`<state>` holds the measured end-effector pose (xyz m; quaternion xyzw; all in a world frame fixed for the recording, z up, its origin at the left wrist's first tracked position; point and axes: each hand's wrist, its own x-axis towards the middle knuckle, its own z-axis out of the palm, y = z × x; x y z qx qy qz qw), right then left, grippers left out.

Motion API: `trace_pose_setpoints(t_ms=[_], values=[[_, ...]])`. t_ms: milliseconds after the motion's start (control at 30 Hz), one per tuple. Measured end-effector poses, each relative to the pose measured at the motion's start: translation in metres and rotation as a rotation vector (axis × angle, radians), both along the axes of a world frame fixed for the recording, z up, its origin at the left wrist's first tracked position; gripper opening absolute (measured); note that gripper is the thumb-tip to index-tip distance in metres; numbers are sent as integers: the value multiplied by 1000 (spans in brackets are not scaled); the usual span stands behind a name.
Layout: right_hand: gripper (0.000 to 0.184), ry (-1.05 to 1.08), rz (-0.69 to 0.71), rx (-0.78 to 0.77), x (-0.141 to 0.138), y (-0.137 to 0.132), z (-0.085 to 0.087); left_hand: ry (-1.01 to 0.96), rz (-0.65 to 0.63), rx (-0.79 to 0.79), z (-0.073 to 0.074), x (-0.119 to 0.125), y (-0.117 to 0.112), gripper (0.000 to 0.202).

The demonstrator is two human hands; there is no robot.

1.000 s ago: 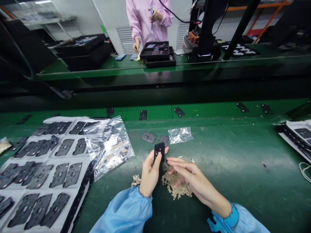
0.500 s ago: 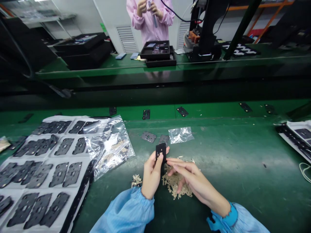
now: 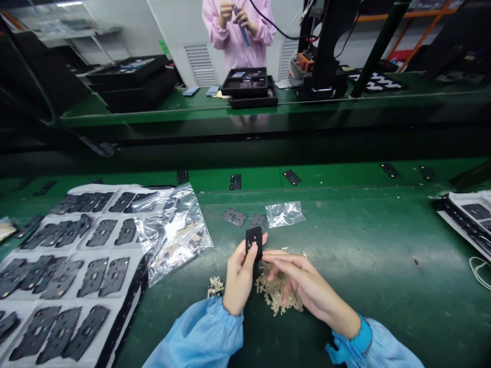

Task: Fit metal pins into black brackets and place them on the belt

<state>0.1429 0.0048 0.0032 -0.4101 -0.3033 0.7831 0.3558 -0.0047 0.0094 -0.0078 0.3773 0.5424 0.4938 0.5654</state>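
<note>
My left hand (image 3: 240, 278) is closed on a small black plastic plate (image 3: 253, 240), its thumb pressed on the face and its fingers behind. The plate is held upright, with a small pale mark near the thumb tip. My right hand (image 3: 303, 281) has its fingers stretched out, the foremost fingertips at the plate's lower right edge. Its other fingers hang over a pile of small beige pieces (image 3: 278, 299). Whether a tiny piece lies under those fingertips cannot be made out. Two grey plates, one of them a flat grey plate (image 3: 235, 216), lie just beyond my hands.
At left, a white compartmented tray (image 3: 132, 251) holds many dark plates, overlapped by a clear bag (image 3: 172, 240) of beige pieces. A smaller clear bag (image 3: 286, 213) lies ahead. Dark plates lie spaced along a green strip (image 3: 261, 176). Across the bench a person in pink (image 3: 240, 36) works.
The dark plates on the green strip have shifted slightly to the right. Both my hands and the held plate stay nearly still.
</note>
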Motion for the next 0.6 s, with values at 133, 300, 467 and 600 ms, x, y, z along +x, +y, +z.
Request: trace_pose_setpoints(t_ms=[133, 300, 467, 600], values=[[27, -5, -15, 1, 0, 0, -1, -22, -5, -10, -1, 0, 0, 29], [28, -1, -24, -6, 0, 1, -1, -58, 0, -30, 1, 0, 0, 29], [27, -36, -35, -20, 1, 4, -3, -116, 2, -72, 5, 1, 0, 31], [26, -92, -62, 7, 0, 4, -6, -183, -31, -126, 6, 1, -1, 33]])
